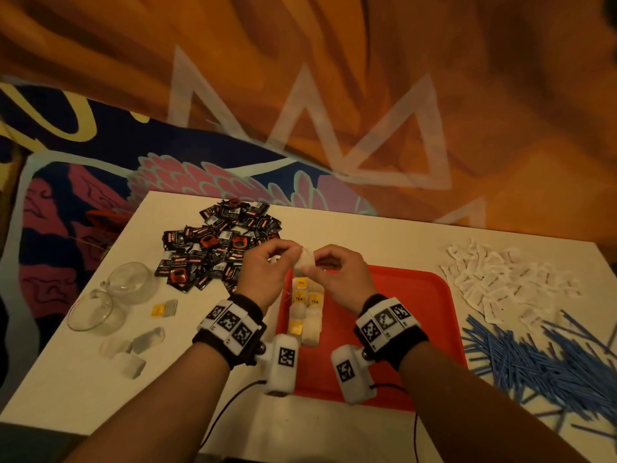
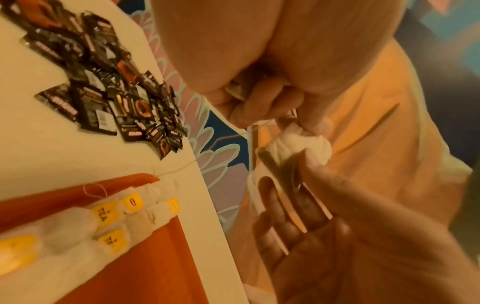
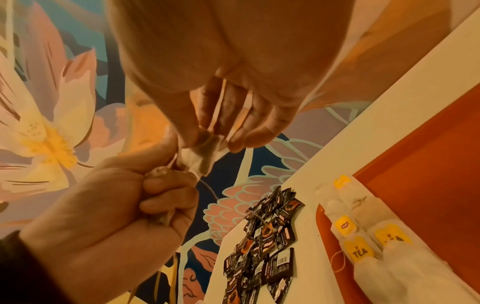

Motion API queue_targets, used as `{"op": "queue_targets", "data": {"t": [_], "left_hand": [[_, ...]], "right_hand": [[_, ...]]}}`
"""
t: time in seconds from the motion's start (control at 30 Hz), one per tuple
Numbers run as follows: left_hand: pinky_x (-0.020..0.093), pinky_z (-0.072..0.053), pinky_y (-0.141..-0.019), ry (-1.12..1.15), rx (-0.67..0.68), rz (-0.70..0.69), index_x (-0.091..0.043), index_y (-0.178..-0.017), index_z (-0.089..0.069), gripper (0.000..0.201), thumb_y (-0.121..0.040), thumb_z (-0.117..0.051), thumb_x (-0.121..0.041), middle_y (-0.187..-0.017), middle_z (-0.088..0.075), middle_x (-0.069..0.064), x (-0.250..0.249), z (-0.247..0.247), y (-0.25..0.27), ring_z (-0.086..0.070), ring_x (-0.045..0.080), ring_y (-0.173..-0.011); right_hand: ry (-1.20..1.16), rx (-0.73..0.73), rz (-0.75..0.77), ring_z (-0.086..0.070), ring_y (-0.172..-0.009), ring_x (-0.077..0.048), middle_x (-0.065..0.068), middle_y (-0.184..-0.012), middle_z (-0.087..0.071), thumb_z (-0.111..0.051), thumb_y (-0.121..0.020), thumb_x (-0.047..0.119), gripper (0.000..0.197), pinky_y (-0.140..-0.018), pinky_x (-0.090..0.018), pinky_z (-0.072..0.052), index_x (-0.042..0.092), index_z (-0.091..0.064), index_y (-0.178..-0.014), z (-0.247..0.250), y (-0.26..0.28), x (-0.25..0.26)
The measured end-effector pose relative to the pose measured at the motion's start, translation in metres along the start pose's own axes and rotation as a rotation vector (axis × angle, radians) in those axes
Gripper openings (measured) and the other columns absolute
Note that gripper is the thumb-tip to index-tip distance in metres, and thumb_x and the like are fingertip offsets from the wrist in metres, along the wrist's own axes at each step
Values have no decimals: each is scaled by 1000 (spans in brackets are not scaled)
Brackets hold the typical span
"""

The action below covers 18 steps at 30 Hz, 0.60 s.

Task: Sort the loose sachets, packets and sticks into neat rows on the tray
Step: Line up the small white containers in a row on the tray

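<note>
Both my hands hold one white tea bag [image 1: 304, 261] in the air over the far-left corner of the red tray [image 1: 400, 312]. My left hand [image 1: 287, 252] grips the tea bag [image 3: 200, 159] with curled fingers, and its string runs through that fist. My right hand [image 1: 317, 267] pinches the tea bag [image 2: 298, 142] between thumb and fingertips [image 3: 239, 142]. Below, several tea bags with yellow tags [image 1: 305, 315] lie in two short rows along the tray's left edge [image 2: 78, 230].
A heap of black sachets [image 1: 220, 242] lies at the back left of the white table. White sachets [image 1: 500, 279] and blue sticks [image 1: 534, 355] are strewn on the right. Two glass cups [image 1: 113, 295] and loose tea bags [image 1: 140, 345] sit at the left.
</note>
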<state>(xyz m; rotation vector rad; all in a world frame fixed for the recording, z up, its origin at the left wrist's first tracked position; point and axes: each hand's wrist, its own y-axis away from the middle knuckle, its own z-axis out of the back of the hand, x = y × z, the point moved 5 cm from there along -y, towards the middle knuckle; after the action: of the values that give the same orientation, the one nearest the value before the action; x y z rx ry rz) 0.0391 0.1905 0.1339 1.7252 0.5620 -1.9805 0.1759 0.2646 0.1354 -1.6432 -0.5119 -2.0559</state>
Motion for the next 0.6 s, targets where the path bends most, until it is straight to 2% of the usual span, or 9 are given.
{"op": "queue_targets", "data": {"t": [0.07, 0.1, 0.2, 0.27, 0.37, 0.4, 0.5, 0.53, 0.6], "left_hand": [[20, -42, -60, 69, -15, 55, -20, -85, -71, 18, -93, -64, -6, -80, -68, -8, 2, 0, 0, -56, -3, -58], [22, -43, -64, 74, -35, 59, -20, -86, -71, 16, -93, -64, -7, -82, -68, -7, 2, 0, 1, -57, -3, -60], [25, -45, -81, -49, -130, 6, -21, -86, -67, 6, -92, -68, -19, -90, -68, -8, -1, 4, 6, -59, -4, -83], [23, -45, -80, -149, -124, -18, -23, -82, -63, 12, -89, -71, -29, -88, -67, -10, -4, -1, 12, -59, -2, -86], [14, -45, -79, -176, -61, -12, -23, -82, -64, 14, -86, -75, -31, -88, -68, -11, -8, -14, 17, -61, -2, -87], [17, -47, -81, -165, -68, -3, -22, -83, -65, 14, -86, -75, -31, -89, -69, -10, -6, -16, 15, -63, 1, -90], [40, -53, -82, -105, -109, 68, -24, -84, -65, 9, -92, -68, -26, -91, -69, -4, 4, -12, 8, -65, 19, -89], [44, -53, -78, -99, -113, 85, -27, -84, -65, 10, -94, -66, -25, -90, -69, -2, 7, -9, 6, -65, 22, -83], [42, -50, -68, -104, -95, 84, -27, -85, -65, 12, -95, -64, -23, -89, -68, 0, 10, -4, 4, -59, 18, -70]], "right_hand": [[-6, 3, -35, -64, -69, 0, 9, -74, -68, -80, -77, 7, 23, -69, -17, -51, 25, -66, -72, -2, 1, -2], [-6, -22, -52, -63, -67, 1, 9, -72, -68, -79, -78, 7, 24, -68, -17, -51, 26, -66, -70, -2, 1, -3], [125, -180, -47, -60, -64, 4, 12, -70, -66, -77, -81, 18, 19, -63, -13, -49, 26, -65, -69, 5, 2, -3], [226, -256, 10, -61, -67, 1, 10, -71, -66, -74, -83, 26, 14, -62, -11, -48, 23, -65, -73, 8, 4, 1], [420, -240, 162, -57, -70, -8, 9, -74, -62, -67, -83, 17, 7, -64, -19, -46, 20, -63, -78, -1, 8, 7], [484, -221, 209, -55, -72, -11, 8, -76, -60, -65, -83, 15, 5, -65, -23, -45, 20, -63, -81, -6, 9, 8], [535, -176, 294, -54, -80, -10, 10, -84, -61, -66, -85, 20, 4, -71, -25, -46, 22, -68, -88, -13, 11, 6], [516, -159, 315, -54, -81, -9, 11, -86, -62, -69, -84, 21, 4, -73, -24, -46, 23, -69, -88, -14, 13, 5], [431, -149, 291, -54, -79, -7, 13, -86, -61, -71, -82, 23, 6, -72, -21, -44, 27, -68, -83, -10, 15, 2]]}}
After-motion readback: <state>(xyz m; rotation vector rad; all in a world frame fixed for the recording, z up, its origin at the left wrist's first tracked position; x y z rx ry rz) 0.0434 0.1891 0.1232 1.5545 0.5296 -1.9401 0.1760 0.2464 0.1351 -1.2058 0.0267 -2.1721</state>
